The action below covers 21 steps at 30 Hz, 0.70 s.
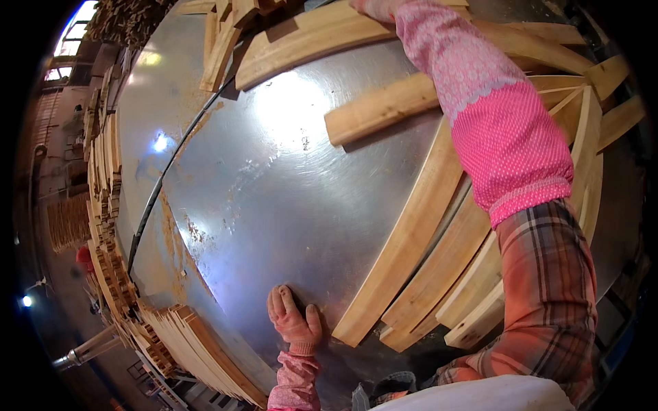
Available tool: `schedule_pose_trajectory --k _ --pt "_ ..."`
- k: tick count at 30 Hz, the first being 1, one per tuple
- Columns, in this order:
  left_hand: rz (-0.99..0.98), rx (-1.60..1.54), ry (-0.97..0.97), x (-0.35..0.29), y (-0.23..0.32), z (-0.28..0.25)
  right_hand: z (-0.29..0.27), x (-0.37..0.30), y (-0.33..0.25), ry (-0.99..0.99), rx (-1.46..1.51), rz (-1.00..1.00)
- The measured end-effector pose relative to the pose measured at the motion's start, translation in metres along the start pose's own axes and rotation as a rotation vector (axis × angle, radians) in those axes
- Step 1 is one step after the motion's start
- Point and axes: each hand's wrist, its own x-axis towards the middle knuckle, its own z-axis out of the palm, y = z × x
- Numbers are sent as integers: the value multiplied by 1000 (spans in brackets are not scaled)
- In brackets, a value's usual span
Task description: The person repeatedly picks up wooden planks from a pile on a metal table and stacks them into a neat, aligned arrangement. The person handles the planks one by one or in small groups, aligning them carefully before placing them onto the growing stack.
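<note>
1. The right hand [375, 7] was at the upper edge of the view, touching the end of a broad curved board [308, 40]. Most of its fingers were cut off, so I cannot tell whether it gripped the wood or merely rested there.
2. That board lay across the far part of the shiny metal desk [274, 205].
3. The left hand [296, 322] rested on the near part of the desk, fingers extended and close together, thumb standing apart, with nothing in its grasp.
4. A shorter wooden piece [380, 109] lay nearer than the board, its right end hidden behind the pink sleeve [510, 144] of the right arm.
5. Several long wooden strips [411, 240] fanned out at the right, between the left hand and the right arm; the nearest end was just beside the left hand.
6. A dark cable [152, 198] curved along the left part of the desk.
7. Stacked curved slats [199, 346] stood at the lower left, beyond the desk's edge.
</note>
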Motion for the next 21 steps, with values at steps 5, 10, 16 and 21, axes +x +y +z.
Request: schedule_pose_trajectory --k 5,10,16,21 --pt "-18 -47 31 -4 0 -2 20 -30 -2 -92 37 11" --pt "-200 -223 198 -4 3 18 59 -115 -37 -169 5 182" --pt "-375 -225 180 0 0 9 -17 -275 -41 -536 -12 -422" --pt "-334 -549 184 83 31 -12 -72 -342 82 248 181 -175"
